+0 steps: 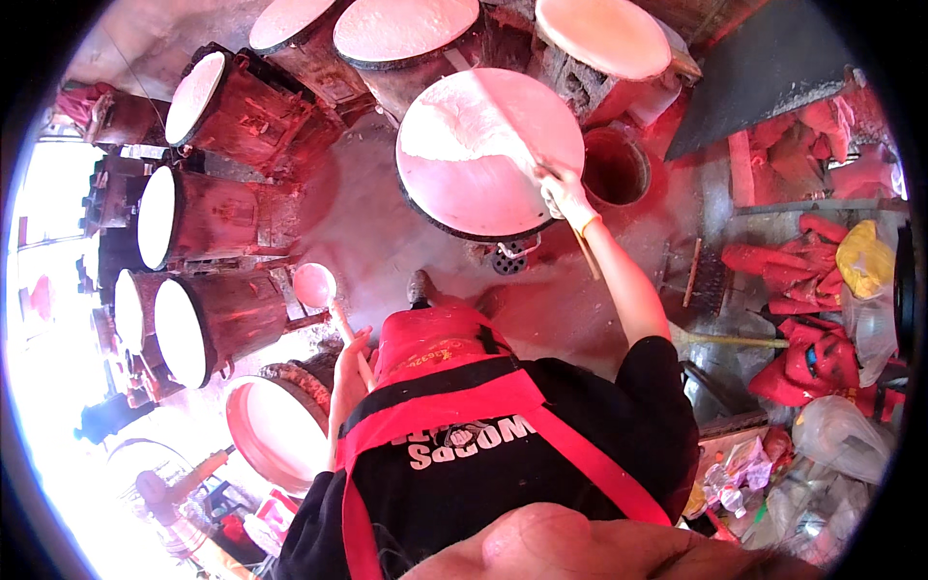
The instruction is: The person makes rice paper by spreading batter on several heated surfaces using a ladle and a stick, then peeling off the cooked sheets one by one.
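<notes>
My right hand (564, 193) grips a thin stick (588, 259) over a large round vessel (440, 188) of pale, pink-lit material; a white, creamy sheet or layer lies across its upper part, and the stick's far end is hard to make out there. My left hand (354, 356) is wrapped round the light handle of a ladle (314, 285), its round bowl held out to the left of my red apron (435, 343), away from the large vessel. A dark empty-looking pot (616, 164) stands just right of the vessel.
Several tall drums (227, 227) with pale round tops curve along the left and back. A wide basin (275, 430) is at lower left. A dark board (749, 77) is at upper right, red cloths (773, 261) and plastic bags (836, 435) at right, a small perforated burner (509, 258) below the vessel.
</notes>
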{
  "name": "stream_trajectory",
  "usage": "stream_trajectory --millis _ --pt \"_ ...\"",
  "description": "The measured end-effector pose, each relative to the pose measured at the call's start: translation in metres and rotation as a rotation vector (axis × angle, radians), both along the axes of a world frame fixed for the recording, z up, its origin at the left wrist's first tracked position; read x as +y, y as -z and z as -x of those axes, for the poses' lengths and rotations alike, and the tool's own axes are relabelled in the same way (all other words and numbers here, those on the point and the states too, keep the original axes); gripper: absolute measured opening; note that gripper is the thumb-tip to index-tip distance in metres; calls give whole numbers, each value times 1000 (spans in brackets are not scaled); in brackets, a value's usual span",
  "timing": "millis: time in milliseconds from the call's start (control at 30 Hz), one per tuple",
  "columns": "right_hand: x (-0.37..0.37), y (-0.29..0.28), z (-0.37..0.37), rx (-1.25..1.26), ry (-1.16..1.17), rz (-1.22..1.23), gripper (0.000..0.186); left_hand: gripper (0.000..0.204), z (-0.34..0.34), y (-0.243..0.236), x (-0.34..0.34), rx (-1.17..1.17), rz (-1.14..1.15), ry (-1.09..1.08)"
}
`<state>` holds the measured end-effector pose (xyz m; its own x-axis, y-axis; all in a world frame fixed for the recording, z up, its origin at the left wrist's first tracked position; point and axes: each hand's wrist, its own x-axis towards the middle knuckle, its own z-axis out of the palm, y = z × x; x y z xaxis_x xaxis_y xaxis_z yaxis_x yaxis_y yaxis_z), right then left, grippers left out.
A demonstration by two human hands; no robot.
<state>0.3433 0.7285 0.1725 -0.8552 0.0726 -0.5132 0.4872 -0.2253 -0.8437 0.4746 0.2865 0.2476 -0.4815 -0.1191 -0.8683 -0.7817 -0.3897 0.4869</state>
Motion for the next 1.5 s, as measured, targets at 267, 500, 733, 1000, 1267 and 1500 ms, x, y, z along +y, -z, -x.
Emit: stream_trajectory --millis 267,500,733,1000,1267,1500 --pt "-10 21 -113 43 22 62 41 33 32 1 -26 156 25 312" --pt "-106 21 -142 -5 209 52 37 33 103 0 -56 248 -109 650" --pt "-261 31 -173 140 654 341 40 32 153 68 -152 125 -73 748" --pt "-360 116 195 643 948 460 29 28 120 49 -263 144 -96 451" --pt "-419 101 220 114 1204 -465 41 42 105 29 -301 142 -31 331" --pt "-420 135 89 229 1167 -113 37 38 142 71 -285 24 -89 573"
